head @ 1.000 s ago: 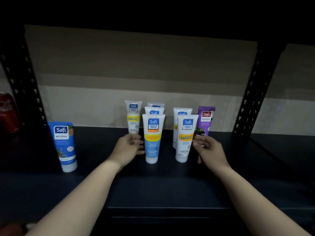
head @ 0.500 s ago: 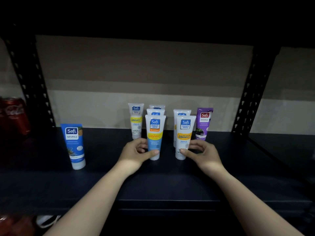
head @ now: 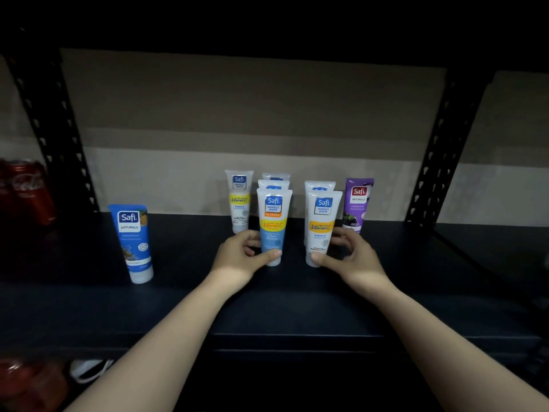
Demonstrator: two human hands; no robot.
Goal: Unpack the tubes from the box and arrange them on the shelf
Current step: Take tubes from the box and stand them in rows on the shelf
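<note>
Several Safi tubes stand cap-down on the dark shelf (head: pixel 190 307). My left hand (head: pixel 240 257) grips the base of the front blue-and-white tube (head: pixel 273 224). The front white tube with an orange band (head: pixel 322 224) is gripped at its base by my right hand (head: pixel 347 257). More white tubes stand in rows behind those two, partly hidden. A white tube with a yellow band (head: pixel 239 197) stands at the back left, a purple tube (head: pixel 357 203) at the back right. A blue Safi Naturals tube (head: pixel 132 242) stands alone, tilted, at the left. The box is out of view.
Black perforated uprights (head: pixel 53 135) (head: pixel 436 156) frame the bay, with a beige wall behind. Red soda cans (head: pixel 25 188) stand in the bay to the left. Another shelf board hangs dark overhead. Something white and red lies below the shelf at lower left.
Both hands have closed in from beside the tubes and wrapped around the bases of the two front tubes. The camera view shifted slightly right.
</note>
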